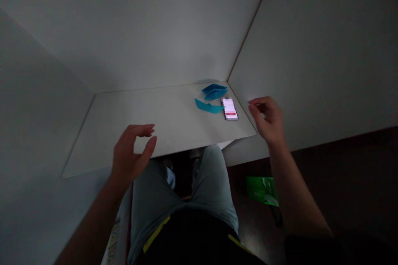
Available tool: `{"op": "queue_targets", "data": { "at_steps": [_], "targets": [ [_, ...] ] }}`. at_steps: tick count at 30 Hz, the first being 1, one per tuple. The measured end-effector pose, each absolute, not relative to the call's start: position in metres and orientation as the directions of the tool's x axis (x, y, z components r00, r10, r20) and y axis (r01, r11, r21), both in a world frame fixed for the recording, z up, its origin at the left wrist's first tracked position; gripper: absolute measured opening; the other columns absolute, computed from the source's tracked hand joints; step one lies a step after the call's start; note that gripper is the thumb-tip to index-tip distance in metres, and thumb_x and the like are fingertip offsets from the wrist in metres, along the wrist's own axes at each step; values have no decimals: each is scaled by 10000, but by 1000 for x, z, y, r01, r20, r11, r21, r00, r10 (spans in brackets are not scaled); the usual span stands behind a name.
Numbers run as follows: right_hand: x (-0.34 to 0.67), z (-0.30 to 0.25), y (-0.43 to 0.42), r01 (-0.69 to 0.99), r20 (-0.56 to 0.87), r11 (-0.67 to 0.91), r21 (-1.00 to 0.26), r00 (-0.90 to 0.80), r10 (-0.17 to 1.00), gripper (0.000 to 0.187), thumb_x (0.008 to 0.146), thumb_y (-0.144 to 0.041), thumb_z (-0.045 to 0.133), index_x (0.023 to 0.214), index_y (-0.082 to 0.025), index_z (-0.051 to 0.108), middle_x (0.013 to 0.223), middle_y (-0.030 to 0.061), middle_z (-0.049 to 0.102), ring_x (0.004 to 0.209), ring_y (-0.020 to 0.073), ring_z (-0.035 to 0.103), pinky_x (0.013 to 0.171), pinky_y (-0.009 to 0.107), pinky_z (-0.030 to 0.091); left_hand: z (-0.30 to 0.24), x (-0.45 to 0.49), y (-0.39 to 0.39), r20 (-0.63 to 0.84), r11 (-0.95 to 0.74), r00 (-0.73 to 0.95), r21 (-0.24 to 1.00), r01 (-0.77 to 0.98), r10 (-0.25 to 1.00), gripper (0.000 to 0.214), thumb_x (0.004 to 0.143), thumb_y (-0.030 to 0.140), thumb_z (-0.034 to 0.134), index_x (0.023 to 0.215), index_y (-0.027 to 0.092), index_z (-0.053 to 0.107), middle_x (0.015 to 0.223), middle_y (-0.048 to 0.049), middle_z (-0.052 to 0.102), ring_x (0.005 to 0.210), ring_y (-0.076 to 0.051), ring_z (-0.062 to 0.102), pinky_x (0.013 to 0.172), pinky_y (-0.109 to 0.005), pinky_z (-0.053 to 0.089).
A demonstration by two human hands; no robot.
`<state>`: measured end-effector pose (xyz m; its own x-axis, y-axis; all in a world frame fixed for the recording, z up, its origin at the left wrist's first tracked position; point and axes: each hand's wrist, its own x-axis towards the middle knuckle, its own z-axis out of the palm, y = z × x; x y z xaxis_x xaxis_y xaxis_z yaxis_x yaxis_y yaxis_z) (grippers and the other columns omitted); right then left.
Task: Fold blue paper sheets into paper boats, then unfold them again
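My left hand (132,153) hovers over the front edge of a white desk (139,112), fingers curved and apart, holding nothing. My right hand (268,120) hangs beside the desk's right front corner, fingers loosely bent with nothing in them. At the far right of the desk lie two folded blue paper shapes, one near the corner (214,90) and one in front of it (207,106). A lit phone (230,109) lies next to them, nearest my right hand.
White partition walls enclose the desk on the left, back and right (311,70). My knees in light trousers (186,190) sit under the desk's front edge. A green packet (260,189) lies on the dark floor to the right.
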<state>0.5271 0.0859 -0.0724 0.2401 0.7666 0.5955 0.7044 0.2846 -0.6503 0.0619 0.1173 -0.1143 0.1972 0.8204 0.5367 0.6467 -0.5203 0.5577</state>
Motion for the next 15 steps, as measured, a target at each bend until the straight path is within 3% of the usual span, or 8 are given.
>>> {"op": "queue_targets", "data": {
  "at_steps": [2, 5, 9, 12, 15],
  "targets": [
    [540, -116, 121, 674, 416, 79, -734, 355, 837, 337, 964, -568, 727, 1084, -256, 691, 994, 88, 717, 763, 237, 657, 678, 412, 584, -157, 49, 131, 475, -462, 189, 565, 684, 860, 373, 1072, 481, 614, 1351, 246, 694, 1252, -113, 764, 1162, -312, 742, 1085, -542, 637],
    [554, -174, 155, 748, 292, -144, -648, 419, 860, 349, 930, -486, 712, 1123, -197, 688, 1091, 158, 726, 824, 268, 666, 850, 502, 619, -224, 26, 148, 359, -338, 155, 532, 776, 920, 489, 1035, 512, 553, 1389, 196, 670, 1395, -200, 728, 1372, -399, 657, 1254, -638, 507],
    [547, -207, 184, 881, 226, -140, -452, 265, 937, 416, 950, -365, 728, 1297, -136, 718, 1260, 238, 707, 1121, 348, 687, 1075, 520, 565, -266, 16, 156, 303, -314, 183, 474, 823, 935, 652, 1072, 557, 490, 1546, 117, 574, 1632, -262, 583, 1604, -439, 468, 1356, -643, 382],
    [528, -210, 208, 950, 226, -106, -293, 177, 958, 543, 966, -418, 793, 1444, -176, 707, 1498, 257, 631, 1351, 426, 586, 1152, 570, 492, -265, 24, 156, 296, -256, 133, 429, 866, 946, 768, 1063, 617, 520, 1622, 91, 497, 1698, -289, 506, 1653, -476, 392, 1359, -668, 354],
    [502, -210, 228, 975, 177, -101, -198, 137, 975, 446, 969, -402, 818, 1378, -233, 762, 1556, 218, 625, 1397, 467, 511, 1159, 638, 432, -263, 30, 156, 276, -217, 107, 405, 888, 955, 792, 1059, 626, 529, 1646, 97, 471, 1687, -289, 516, 1642, -475, 411, 1348, -668, 365]
  ]
}}
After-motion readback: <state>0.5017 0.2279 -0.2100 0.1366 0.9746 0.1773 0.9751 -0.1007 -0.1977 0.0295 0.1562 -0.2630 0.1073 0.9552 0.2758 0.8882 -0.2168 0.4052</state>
